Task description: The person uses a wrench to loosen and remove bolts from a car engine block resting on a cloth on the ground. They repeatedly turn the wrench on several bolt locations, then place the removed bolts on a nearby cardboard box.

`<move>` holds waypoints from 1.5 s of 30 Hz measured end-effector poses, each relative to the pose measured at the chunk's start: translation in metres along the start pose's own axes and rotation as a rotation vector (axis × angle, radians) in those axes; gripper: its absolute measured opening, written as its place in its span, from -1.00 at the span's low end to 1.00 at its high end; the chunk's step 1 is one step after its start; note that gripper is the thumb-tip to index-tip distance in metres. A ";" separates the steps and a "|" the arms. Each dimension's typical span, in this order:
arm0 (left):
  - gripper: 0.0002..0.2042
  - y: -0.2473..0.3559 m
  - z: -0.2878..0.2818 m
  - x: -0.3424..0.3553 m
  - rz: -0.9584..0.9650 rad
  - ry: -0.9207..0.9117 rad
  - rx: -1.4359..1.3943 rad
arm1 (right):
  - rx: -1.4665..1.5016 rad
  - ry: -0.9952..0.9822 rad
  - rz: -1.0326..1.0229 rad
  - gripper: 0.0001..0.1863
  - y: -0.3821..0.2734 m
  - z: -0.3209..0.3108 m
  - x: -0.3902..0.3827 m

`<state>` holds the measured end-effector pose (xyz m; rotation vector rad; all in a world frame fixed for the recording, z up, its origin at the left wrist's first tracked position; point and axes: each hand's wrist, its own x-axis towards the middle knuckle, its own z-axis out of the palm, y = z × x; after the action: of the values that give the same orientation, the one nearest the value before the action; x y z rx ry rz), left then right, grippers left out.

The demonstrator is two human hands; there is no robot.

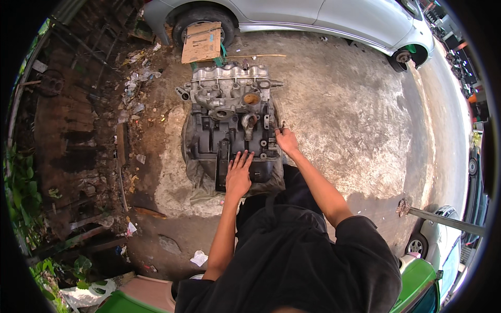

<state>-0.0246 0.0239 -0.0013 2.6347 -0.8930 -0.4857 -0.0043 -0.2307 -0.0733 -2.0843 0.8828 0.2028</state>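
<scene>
An engine (pixel 209 138) stands in front of me on a crumpled grey sheet (pixel 203 189), its silvery upper part toward the far side and a black block nearer me. My left hand (pixel 239 172) lies open on the lower black part, fingers stretched out. My right hand (pixel 286 140) is closed at the engine's right edge, beside some small fittings; a small dark piece pokes up from its fingers, too small to name. A cylindrical metal fitting sits between my hands, and a round orange-brown opening shows in the upper metalwork.
A silver car (pixel 276 13) stands beyond, with a cardboard-topped green stand (pixel 201 41) near its wheel and a stick (pixel 266 55) on the concrete. Debris and dark planks line the left. A metal pole (pixel 449 221), another car and green objects (pixel 420 276) are at lower right.
</scene>
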 end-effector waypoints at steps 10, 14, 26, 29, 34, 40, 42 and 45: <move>-0.26 0.001 -0.002 0.000 -0.007 -0.026 0.005 | -0.104 -0.034 -0.427 -0.71 0.053 0.022 -0.102; -0.27 0.001 -0.002 0.001 0.006 -0.021 0.006 | -0.233 0.001 -0.593 -0.70 0.074 0.006 -0.079; -0.31 -0.002 0.003 0.001 0.003 0.009 -0.017 | 0.319 -0.040 -0.222 -0.53 0.077 0.003 -0.051; -0.31 -0.001 0.003 0.000 -0.001 0.005 -0.021 | 0.479 -0.104 -0.210 -0.43 0.066 -0.003 -0.036; -0.31 0.000 0.002 0.000 -0.014 -0.019 -0.015 | 0.486 -0.185 -0.175 -0.37 0.060 -0.012 -0.011; -0.33 0.000 0.001 -0.001 -0.009 -0.019 -0.021 | 0.421 -0.238 -0.186 -0.35 0.053 -0.019 0.014; -0.33 0.000 0.001 -0.001 -0.002 -0.005 -0.030 | 0.404 -0.262 -0.178 -0.36 0.049 -0.023 0.019; -0.33 -0.001 0.002 -0.001 0.000 0.006 -0.032 | 0.411 -0.305 -0.162 -0.37 0.044 -0.028 0.022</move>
<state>-0.0258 0.0247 -0.0033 2.6055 -0.8763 -0.4871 -0.0212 -0.2813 -0.0933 -1.6749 0.5168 0.2246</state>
